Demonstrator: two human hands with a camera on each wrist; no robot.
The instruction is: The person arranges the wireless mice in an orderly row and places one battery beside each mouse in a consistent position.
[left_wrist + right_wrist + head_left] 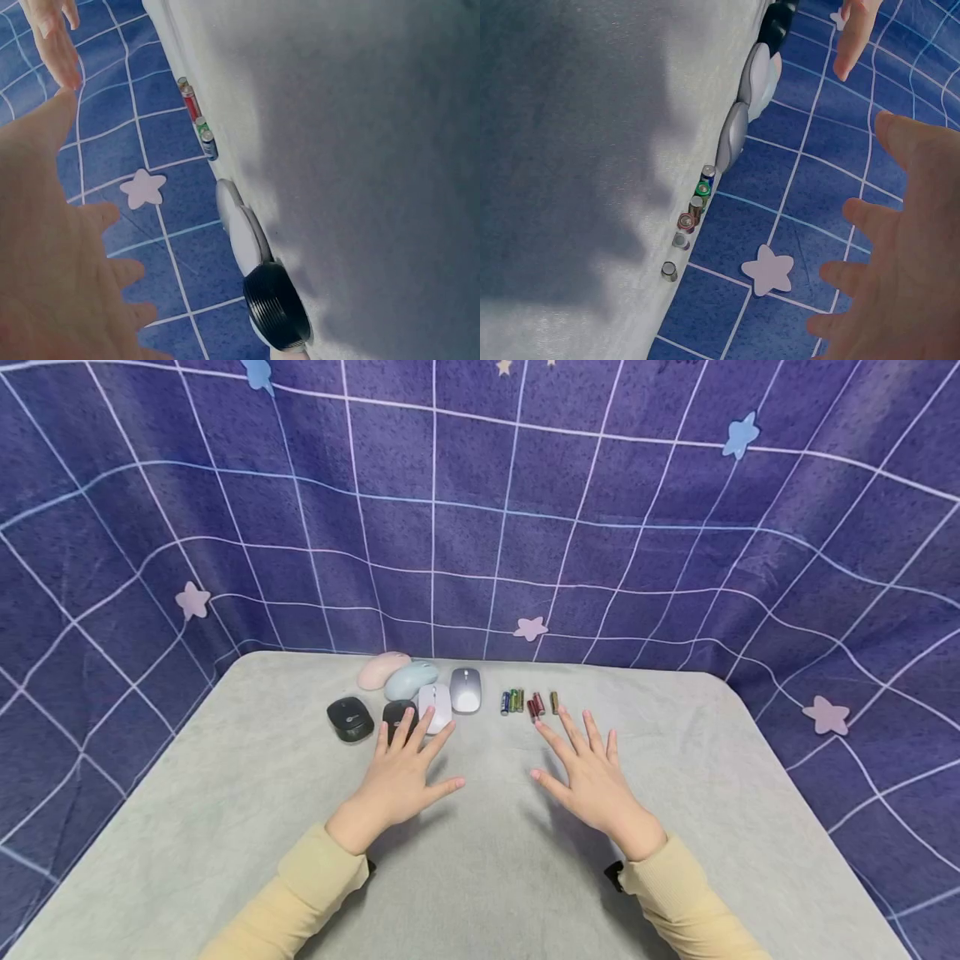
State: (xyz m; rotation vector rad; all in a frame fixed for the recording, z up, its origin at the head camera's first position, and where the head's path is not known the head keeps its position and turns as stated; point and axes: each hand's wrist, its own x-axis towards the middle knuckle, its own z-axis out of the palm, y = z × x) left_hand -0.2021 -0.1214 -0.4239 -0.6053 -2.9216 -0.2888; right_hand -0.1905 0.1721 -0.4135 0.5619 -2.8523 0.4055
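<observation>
My left hand (pixel 397 781) hovers above the table with its fingers spread straight, its fingertips overlapping a black mouse (pixel 397 714) and a white mouse (pixel 437 706) in the head view. My right hand (pixel 592 781) is likewise spread in the air, nearest to a small group of batteries. Among these are a blue battery (pixel 506 703), red batteries (pixel 539 702) and a gold one (pixel 554 702) lying apart at the right. A grey mouse (pixel 466 691) sits between mice and batteries. Both wrist views show the hands raised off the tabletop, holding nothing.
Another black mouse (pixel 350 719) lies at the left, with a pink mouse (pixel 383 671) and a light blue mouse (pixel 411 681) behind. A grey cloth covers the table (pixel 480 877). Purple gridded curtain (pixel 465 543) with star shapes hangs along the back and sides.
</observation>
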